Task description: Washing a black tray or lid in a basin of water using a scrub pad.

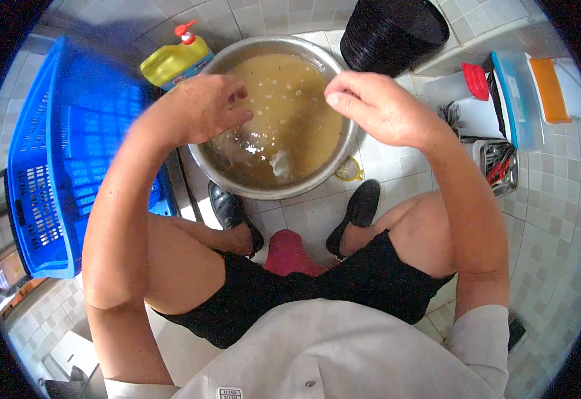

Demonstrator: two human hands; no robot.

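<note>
A wide metal basin (200,163) stands on the floor, holding cloudy brownish water (290,100) with bits of foam. Something pale (280,163) shows at the water's near side; what it is I cannot make out. Over the basin's left rim hovers my left hand (214,106), its fingers loosely bent and apart, with nothing seen in them. My right hand (374,106) is above the right rim, fingers pointing inward over the water. Its thumb and fingers stand slightly apart and no object shows between them.
At the left stands a large blue plastic crate (97,113). Behind the basin are a yellow pump bottle (181,63) and a stack of black round containers (393,36). A metal tray of utensils (500,166) and a yellow-rimmed item (349,169) lie to the right.
</note>
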